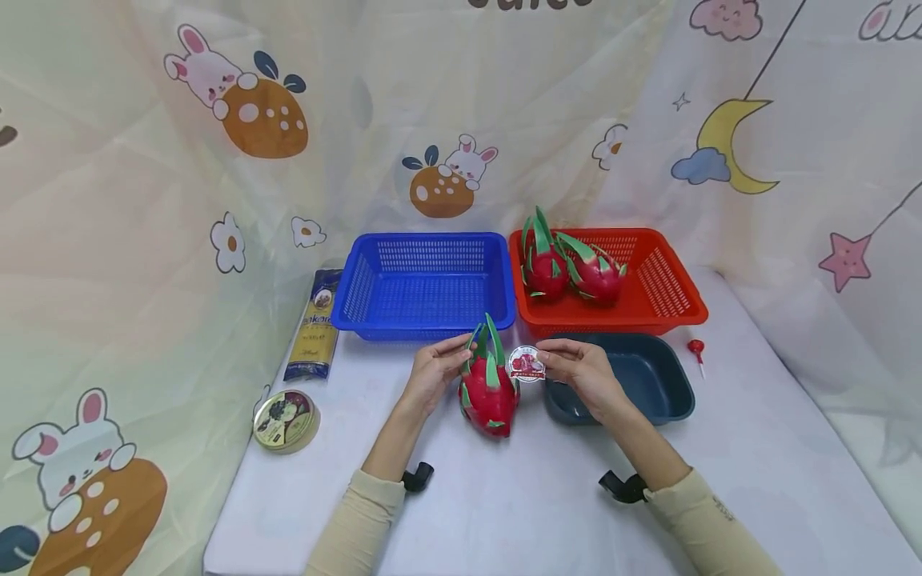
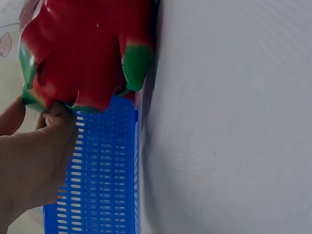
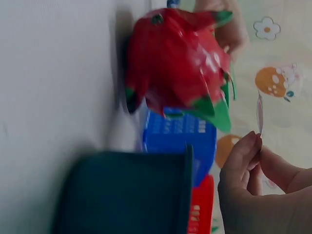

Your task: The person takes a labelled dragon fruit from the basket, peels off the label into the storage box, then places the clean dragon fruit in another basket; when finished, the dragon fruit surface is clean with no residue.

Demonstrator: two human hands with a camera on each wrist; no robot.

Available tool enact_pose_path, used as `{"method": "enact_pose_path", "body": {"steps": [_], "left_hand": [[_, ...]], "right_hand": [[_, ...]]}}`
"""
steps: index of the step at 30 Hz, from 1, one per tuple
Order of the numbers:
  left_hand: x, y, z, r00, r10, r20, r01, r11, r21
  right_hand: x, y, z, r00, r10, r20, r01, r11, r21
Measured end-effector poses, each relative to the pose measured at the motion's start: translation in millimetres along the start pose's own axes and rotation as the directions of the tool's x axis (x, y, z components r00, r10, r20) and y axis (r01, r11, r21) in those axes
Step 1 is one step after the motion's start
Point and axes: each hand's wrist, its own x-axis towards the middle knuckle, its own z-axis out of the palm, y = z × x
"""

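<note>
A red dragon fruit [image 1: 490, 398] with long green leaf tips stands near the middle of the table, its leafy end pointing away from the person. My left hand [image 1: 435, 370] pinches a green leaf at its upper left; the left wrist view shows thumb and fingers at the scale tip, beneath the red body [image 2: 83, 53]. Between thumb and fingertips, my right hand [image 1: 585, 374] holds a small round label [image 1: 527, 365] with a dragon fruit picture, just right of the fruit's leaves. Seen from the right wrist, the label [image 3: 260, 115] is thin and nearly edge-on.
Behind the hands are a blue basket [image 1: 425, 326] and a red basket [image 1: 663, 280] with two dragon fruits [image 1: 598, 280]. A dark teal basin [image 1: 651, 376] sits under the right hand. A lollipop [image 1: 695, 348] lies right; a pasta packet [image 1: 314, 328] and round tin [image 1: 286, 422] are left.
</note>
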Motion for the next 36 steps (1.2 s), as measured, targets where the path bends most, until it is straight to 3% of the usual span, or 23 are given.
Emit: {"method": "enact_pose_path", "body": {"steps": [9, 18, 27, 36], "left_hand": [[-1.4, 1.8, -1.4, 1.0, -0.002, -0.003, 0.002, 1.0, 0.006], [-1.5, 0.0, -1.2, 1.0, -0.003, 0.003, 0.003, 1.0, 0.019], [-3.3, -1.4, -0.7, 1.0, -0.008, 0.0, 0.008, 0.999, 0.041], [-0.3, -1.4, 3.3, 1.0, -0.012, 0.0, 0.012, 1.0, 0.003]], "right_hand": [[1.4, -16, -30, 1.0, -0.02, -0.013, 0.018, 0.986, -0.168], [10.9, -30, -79, 0.999, -0.02, -0.039, 0.006, 0.941, -0.339], [20.6, -26, -130, 0.994, 0.001, -0.113, -0.062, 0.841, -0.537], [17.5, -11, -152, 0.993, -0.045, -0.109, -0.038, 0.758, -0.651]]}}
